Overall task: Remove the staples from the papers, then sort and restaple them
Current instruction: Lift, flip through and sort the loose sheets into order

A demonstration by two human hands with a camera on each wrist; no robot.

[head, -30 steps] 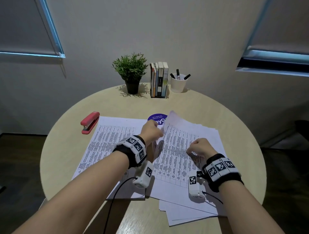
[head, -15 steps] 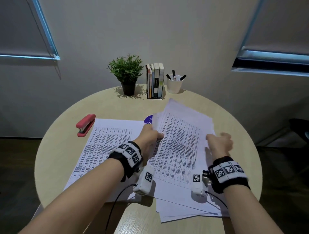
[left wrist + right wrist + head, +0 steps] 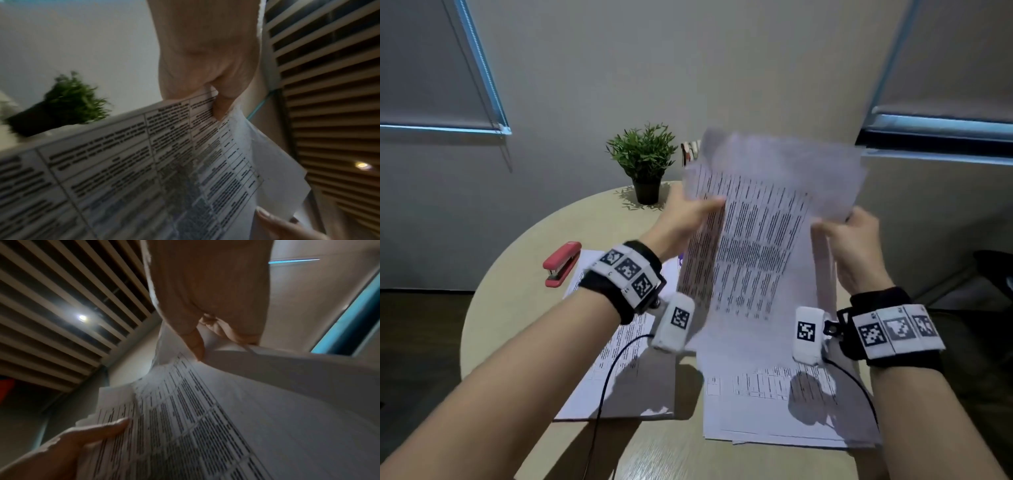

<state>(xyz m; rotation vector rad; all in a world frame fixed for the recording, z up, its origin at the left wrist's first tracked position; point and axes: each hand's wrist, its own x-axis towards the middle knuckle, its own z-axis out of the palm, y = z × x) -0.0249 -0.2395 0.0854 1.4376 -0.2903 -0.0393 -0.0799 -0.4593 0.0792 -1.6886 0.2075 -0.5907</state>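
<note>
Both hands hold a bundle of printed sheets (image 3: 756, 246) up off the round table (image 3: 517, 301), tilted towards me. My left hand (image 3: 688, 219) grips its left edge, thumb on the front (image 3: 220, 107). My right hand (image 3: 852, 236) grips the right edge, with the thumb (image 3: 195, 344) pressed on the paper (image 3: 205, 418). The top of the bundle (image 3: 144, 162) is blurred. Two more paper stacks lie on the table: one at the left (image 3: 619, 377), one below the lifted bundle (image 3: 774, 404). A red stapler (image 3: 561, 262) lies left of the papers.
A potted green plant (image 3: 643, 161) stands at the table's far edge; books (image 3: 690, 149) peek out behind the raised sheets. Cables run from both wrist cameras over the papers. Window blinds hang at the upper left and right.
Both hands have lifted the right-hand bundle from the table and raised it upright in front of the books and pen cup. The right hand moved from resting on the page to gripping its right edge.
</note>
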